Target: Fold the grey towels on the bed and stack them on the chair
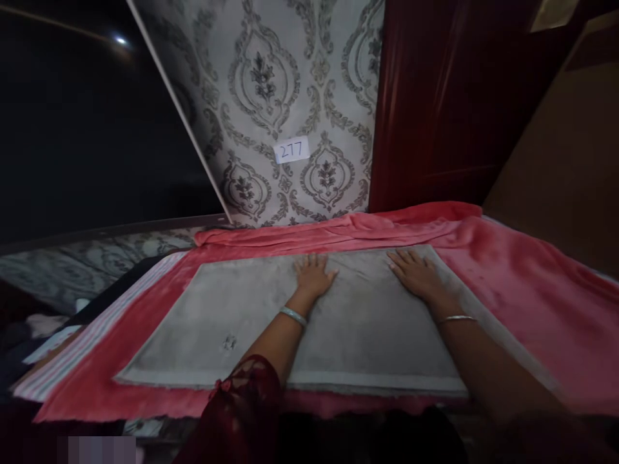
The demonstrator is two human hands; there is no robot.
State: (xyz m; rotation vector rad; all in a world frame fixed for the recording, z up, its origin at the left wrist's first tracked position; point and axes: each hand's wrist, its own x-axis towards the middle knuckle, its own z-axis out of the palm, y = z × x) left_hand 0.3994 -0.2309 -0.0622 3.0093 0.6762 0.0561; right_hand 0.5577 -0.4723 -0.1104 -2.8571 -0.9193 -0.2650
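Observation:
A grey towel (372, 335) lies spread out flat, with a pale band along its near edge and a small dark motif at its lower left. Flat on its upper middle rests my left hand (313, 276), fingers spread. My right hand (416, 274) presses on the towel near its far right corner, its fingers apart as well. Neither hand holds anything. Beneath the towel is a red and pink plush blanket (512, 290), bunched into folds along the wall.
A striped cloth (106, 322) shows at the blanket's left edge. Behind stand a patterned wall with a paper label (291, 149) reading 277, a large dark screen (97, 129) at left and a dark red panel (435, 96). A brown cardboard-like surface (565, 148) is at right.

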